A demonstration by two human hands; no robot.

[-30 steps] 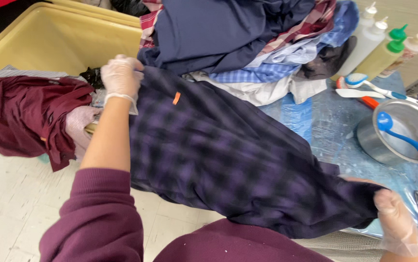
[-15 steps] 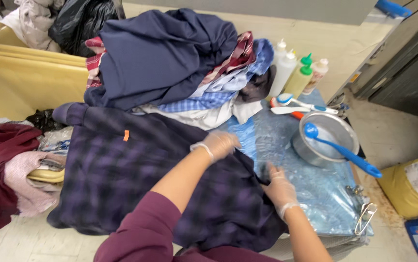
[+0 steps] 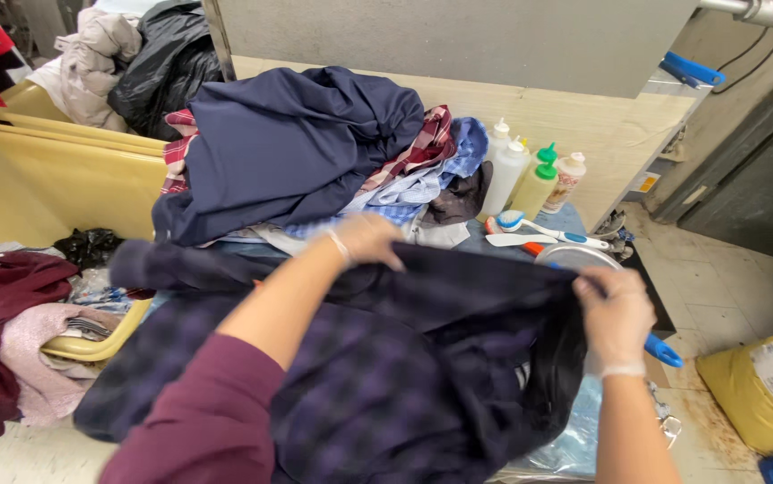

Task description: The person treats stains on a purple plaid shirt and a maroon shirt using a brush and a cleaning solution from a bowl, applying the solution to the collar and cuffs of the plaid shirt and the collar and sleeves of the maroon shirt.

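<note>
A dark purple plaid shirt (image 3: 377, 385) is lifted off the table in front of me. My left hand (image 3: 367, 238), in a thin clear glove, grips its upper edge near the middle. My right hand (image 3: 615, 314), also gloved, grips the same edge at the right, where the cloth hangs down in folds. My maroon sleeve (image 3: 194, 421) crosses the lower left. The shirt hides most of the blue plastic sheet (image 3: 574, 439) on the table and the metal bowl (image 3: 579, 258) behind it.
A heap of clothes topped by a navy garment (image 3: 288, 148) lies behind. Squeeze bottles (image 3: 534, 179) and a brush (image 3: 539, 229) stand at the back right. A yellow bin (image 3: 37, 179) holds maroon and pink clothes (image 3: 10, 332) at left. A yellow sack (image 3: 767, 385) sits on the floor.
Both hands have taken the plaid shirt by its edge and raised it from lying flat; the right hand moved further right, and the shirt now covers the bowl.
</note>
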